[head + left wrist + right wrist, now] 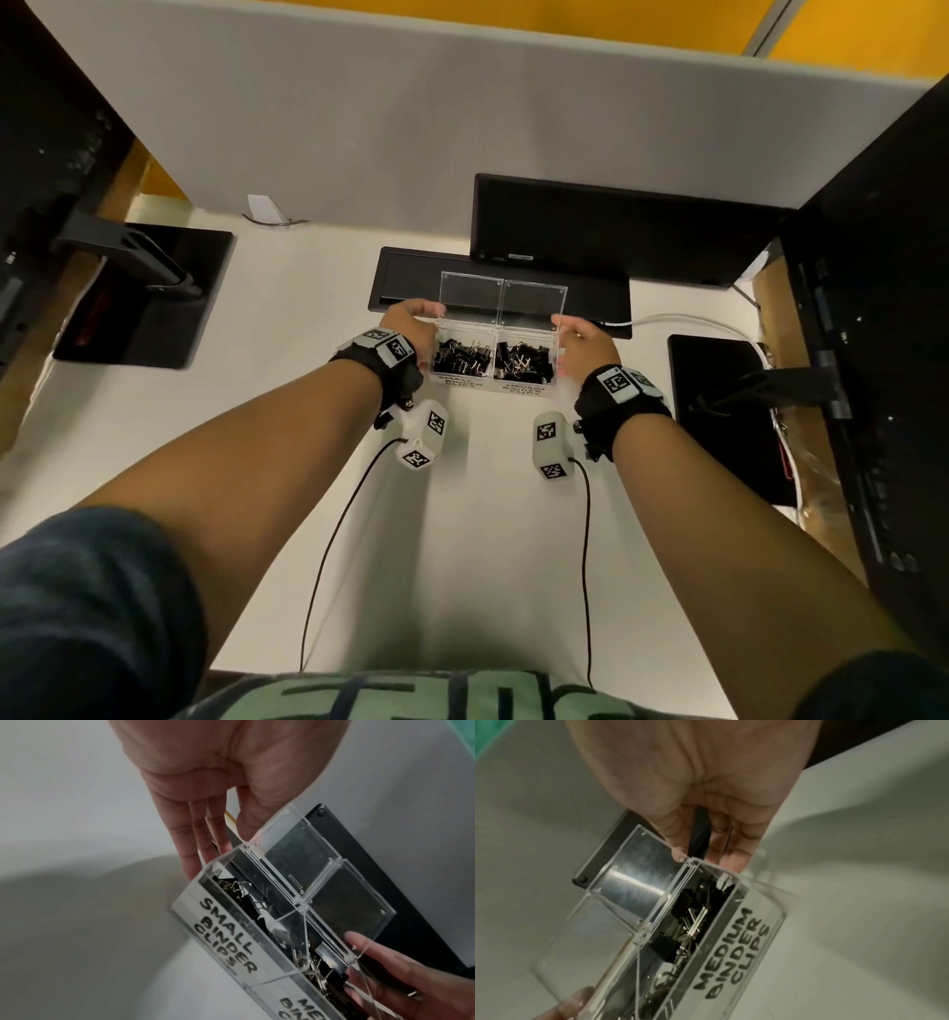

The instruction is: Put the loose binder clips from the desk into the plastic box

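Observation:
A clear plastic box (490,384) with two compartments stands on the white desk, both lids (472,298) upright. Black small binder clips (462,355) fill the left compartment, labelled SMALL BINDER CLIPS (226,933). Medium clips (525,360) fill the right one, labelled MEDIUM BINDER CLIPS (731,947). My left hand (416,321) lies against the box's left wall, fingers fairly straight, thumb at the lid's corner (246,831). My right hand (580,339) lies against the right wall in the same way, its thumb (677,845) at the other lid's corner. Every clip I see lies inside the box.
Just behind the box lie a black tray (411,277) and a black monitor (616,231). A monitor stand (144,298) sits far left and a black pad (719,401) right. A white cable (683,321) runs behind my right hand. A grey partition (359,128) closes the back.

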Motion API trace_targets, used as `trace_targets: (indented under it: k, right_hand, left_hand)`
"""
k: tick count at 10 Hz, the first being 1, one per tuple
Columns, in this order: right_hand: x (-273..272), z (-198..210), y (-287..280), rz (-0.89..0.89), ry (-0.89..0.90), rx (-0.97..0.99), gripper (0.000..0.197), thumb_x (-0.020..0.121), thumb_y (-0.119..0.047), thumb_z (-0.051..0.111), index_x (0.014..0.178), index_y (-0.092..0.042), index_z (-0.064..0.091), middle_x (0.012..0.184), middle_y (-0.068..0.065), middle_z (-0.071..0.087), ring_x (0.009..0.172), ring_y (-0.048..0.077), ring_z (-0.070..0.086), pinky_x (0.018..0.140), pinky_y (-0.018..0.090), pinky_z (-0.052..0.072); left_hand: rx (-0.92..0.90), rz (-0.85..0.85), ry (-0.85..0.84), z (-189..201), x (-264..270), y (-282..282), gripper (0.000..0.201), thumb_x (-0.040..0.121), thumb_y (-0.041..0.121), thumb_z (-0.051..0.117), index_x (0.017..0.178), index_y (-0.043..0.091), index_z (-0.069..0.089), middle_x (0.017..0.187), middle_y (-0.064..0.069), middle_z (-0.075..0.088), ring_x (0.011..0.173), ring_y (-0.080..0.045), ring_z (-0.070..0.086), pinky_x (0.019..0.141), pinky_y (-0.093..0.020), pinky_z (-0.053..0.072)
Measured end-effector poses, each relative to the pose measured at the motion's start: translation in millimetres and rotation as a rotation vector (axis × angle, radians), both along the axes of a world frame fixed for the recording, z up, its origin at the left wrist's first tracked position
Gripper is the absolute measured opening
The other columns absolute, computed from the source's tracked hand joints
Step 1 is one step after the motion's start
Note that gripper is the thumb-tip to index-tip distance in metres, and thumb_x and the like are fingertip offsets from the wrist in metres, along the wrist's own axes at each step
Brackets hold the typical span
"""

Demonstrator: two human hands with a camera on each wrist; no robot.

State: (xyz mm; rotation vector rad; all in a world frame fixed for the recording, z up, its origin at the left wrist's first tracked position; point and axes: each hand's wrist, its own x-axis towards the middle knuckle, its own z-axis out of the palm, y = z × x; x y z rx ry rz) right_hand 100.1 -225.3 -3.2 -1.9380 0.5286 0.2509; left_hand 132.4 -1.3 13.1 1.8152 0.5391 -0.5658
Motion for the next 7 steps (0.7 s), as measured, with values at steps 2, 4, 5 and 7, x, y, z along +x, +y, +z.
trace_targets:
  k: [2,4,5,7]
  right_hand:
    - [-21,4,-4,-0.009,-0.023,0.091,0.033,0.097,-0.035,0.040,0.120,-0.025,0.062,0.115,-0.001,0.060,0.103,0.020,0.060,0.094,0.033,0.050]
    - [-50,-17,6,0.109,-0.101,-0.060,0.032,0.091,-0.019,0.058,0.121,-0.028,0.062,0.131,0.000,0.058,0.114,0.019,0.057,0.093,0.020,0.041]
    - [-51,-17,11,0.113,-0.101,-0.105,0.034,0.092,-0.019,0.056,0.124,-0.029,0.060,0.132,0.002,0.057,0.116,0.020,0.056,0.096,0.023,0.044]
    - [-44,4,2,0.044,-0.124,-0.106,0.037,0.092,-0.028,0.057,0.129,-0.031,0.056,0.138,0.003,0.051,0.123,0.022,0.051,0.096,0.022,0.037]
  left_hand:
    - [-0.038,0.061,-0.096,5,-14,3,0.041,0.092,0.005,0.040,0.075,0.030,0.068,0.102,-0.004,0.067,0.091,-0.028,0.066,0.078,-0.052,0.058]
    - [0.131,-0.129,-0.251,-20,-35,4,0.028,0.094,0.010,0.052,0.091,0.032,0.070,0.107,-0.006,0.069,0.079,-0.022,0.061,0.074,-0.037,0.058]
    - [0.155,-0.140,-0.252,-19,-34,1,0.029,0.095,0.007,0.050,0.097,0.028,0.070,0.111,-0.008,0.068,0.076,-0.021,0.057,0.069,-0.028,0.048]
    - [0.216,-0.091,-0.296,-9,-40,8,0.038,0.095,0.008,0.048,0.122,0.031,0.060,0.131,-0.007,0.057,0.106,-0.024,0.059,0.088,-0.026,0.046]
